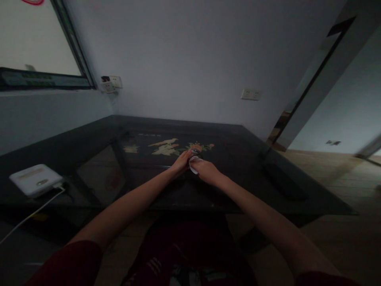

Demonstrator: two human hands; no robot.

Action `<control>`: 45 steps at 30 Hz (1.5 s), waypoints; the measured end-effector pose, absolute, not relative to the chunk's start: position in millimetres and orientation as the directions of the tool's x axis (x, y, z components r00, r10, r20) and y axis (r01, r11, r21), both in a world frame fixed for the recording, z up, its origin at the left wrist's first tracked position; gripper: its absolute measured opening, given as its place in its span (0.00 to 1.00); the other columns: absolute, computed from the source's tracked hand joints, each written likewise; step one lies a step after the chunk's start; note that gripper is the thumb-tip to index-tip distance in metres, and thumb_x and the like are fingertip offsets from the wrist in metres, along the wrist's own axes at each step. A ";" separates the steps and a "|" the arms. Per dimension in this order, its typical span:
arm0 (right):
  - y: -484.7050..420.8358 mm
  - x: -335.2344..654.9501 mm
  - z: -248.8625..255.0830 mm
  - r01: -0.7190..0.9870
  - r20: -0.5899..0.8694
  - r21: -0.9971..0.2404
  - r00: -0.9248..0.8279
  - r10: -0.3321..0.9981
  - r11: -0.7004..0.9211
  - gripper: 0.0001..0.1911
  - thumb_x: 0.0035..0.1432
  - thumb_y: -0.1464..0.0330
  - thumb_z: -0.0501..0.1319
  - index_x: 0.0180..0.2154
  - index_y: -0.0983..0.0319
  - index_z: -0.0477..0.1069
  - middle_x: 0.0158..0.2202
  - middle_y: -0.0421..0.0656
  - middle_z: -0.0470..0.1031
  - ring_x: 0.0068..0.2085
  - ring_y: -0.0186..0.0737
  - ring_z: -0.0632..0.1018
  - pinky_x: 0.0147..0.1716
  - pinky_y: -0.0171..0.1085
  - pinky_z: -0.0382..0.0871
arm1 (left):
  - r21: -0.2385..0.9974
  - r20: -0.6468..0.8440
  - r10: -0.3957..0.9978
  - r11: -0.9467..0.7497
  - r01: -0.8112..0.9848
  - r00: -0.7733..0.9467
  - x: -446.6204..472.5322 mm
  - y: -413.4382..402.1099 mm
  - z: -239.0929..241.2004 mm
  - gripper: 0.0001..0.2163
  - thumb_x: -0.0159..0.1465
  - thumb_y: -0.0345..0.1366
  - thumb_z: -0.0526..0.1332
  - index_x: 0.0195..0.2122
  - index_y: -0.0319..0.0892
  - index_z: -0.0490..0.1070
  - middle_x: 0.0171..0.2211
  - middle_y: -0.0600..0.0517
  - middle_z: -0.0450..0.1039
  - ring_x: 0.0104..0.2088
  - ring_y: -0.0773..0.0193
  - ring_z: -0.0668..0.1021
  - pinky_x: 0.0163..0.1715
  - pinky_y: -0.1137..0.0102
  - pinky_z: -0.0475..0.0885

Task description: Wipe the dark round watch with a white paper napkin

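Both my arms reach forward over a dark glass table (pixel 244 174). My left hand (pixel 181 163) is closed round a small dark object (pixel 195 151) with a pale top, too dim to name. My right hand (pixel 206 171) pinches a small white cloth or tissue (pixel 193 164) against that object. The two hands touch each other near the table's middle, above a painted panel of birds and flowers (pixel 166 147) under the glass.
A white box-shaped device (pixel 35 179) with a white cable (pixel 32 214) lies on the table's left side. Wall sockets (pixel 251 94) sit on the far wall, more sockets (pixel 110 84) in the left corner. A window (pixel 35 43) is upper left, an open doorway (pixel 342 119) right.
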State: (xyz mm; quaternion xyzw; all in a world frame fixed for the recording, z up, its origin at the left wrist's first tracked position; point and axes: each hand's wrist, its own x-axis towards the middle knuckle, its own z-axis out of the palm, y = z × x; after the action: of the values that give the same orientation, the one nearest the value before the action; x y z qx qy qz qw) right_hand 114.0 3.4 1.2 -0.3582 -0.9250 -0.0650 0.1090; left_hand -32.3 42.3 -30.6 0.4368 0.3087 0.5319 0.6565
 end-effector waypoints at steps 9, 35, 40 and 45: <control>-4.1 98.2 -3.5 0.727 0.269 0.338 -0.683 0.679 0.597 0.20 0.63 0.78 0.49 0.53 0.80 0.68 0.51 0.62 0.74 0.54 0.51 0.75 0.60 0.45 0.61 | 0.897 -0.018 0.981 0.100 -0.431 0.192 -31.3 44.0 -29.6 0.16 0.61 0.48 0.62 0.38 0.38 0.72 0.31 0.51 0.75 0.28 0.67 0.75 0.29 0.74 0.68; 18.7 117.5 -11.1 0.236 0.654 -0.721 -0.082 0.752 0.652 0.16 0.54 0.70 0.57 0.46 0.63 0.72 0.46 0.48 0.78 0.47 0.44 0.78 0.50 0.42 0.69 | 0.721 -0.086 0.962 0.240 -0.650 0.259 -35.6 28.2 -8.6 0.17 0.68 0.48 0.52 0.40 0.41 0.73 0.35 0.49 0.77 0.35 0.63 0.78 0.39 0.66 0.75; 10.6 127.0 -0.5 0.531 0.724 -0.452 -0.250 0.642 0.717 0.18 0.55 0.78 0.53 0.44 0.63 0.76 0.46 0.47 0.79 0.50 0.43 0.78 0.52 0.43 0.69 | 0.694 -0.062 0.934 0.294 -0.657 0.352 -33.6 21.4 -4.2 0.18 0.69 0.47 0.50 0.43 0.41 0.74 0.37 0.47 0.77 0.39 0.62 0.78 0.43 0.64 0.74; -0.9 115.9 3.0 0.695 0.602 -0.127 -0.513 0.613 0.707 0.22 0.59 0.79 0.51 0.52 0.65 0.73 0.54 0.51 0.75 0.56 0.42 0.73 0.58 0.43 0.66 | 0.667 -0.090 0.917 0.345 -0.660 0.388 -30.8 20.1 -8.6 0.16 0.69 0.43 0.52 0.40 0.39 0.75 0.34 0.49 0.77 0.34 0.65 0.78 0.40 0.69 0.73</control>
State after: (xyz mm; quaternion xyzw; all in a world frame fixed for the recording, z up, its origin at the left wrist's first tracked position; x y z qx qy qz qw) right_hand 115.9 -0.9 3.0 -0.3771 -0.8672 -0.0651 0.3186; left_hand -30.8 20.1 -8.6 0.2755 0.2330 0.5015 0.7863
